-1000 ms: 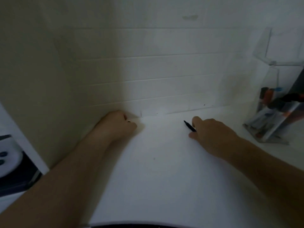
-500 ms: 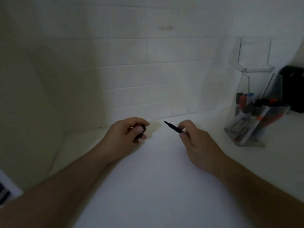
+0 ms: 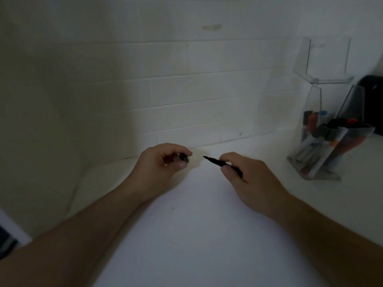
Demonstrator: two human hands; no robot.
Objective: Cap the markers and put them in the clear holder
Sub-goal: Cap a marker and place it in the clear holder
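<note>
head view: only camera, looks down over both forearms onto a white worktop (image 3: 196, 235) against a tiled wall (image 3: 186, 90).
left hand (image 3: 159, 168): fingers curled, grip pinched on a small black cap (image 3: 184, 157), its end turned toward the marker tip.
right hand (image 3: 248, 179): grip clamped on a black marker (image 3: 219, 163), thumb and fingers round the barrel, bare tip pointing left at the cap.
gap: tip and cap near each other, not touching; roughly in line.
why held so: my read, cap and tip are set facing each other so one short push together seats the cap (both held just above the worktop, cannot tell if the hands rest on it).
clear holder (image 3: 331, 146): on the worktop, well to the right of the right hand, near the wall; front pocket tilted toward the camera.
holder contents: several capped markers, dark, orange and blue caps showing; too crowded and dim for an exact count.
why there: judged within the right hand's reach, so the capped marker can drop straight in.
counts: 2 hands, 1 uncapped marker, 1 loose cap, 1 holder.
dark object (image 3: 373, 100): behind the holder at the right edge, cannot tell what.
</note>
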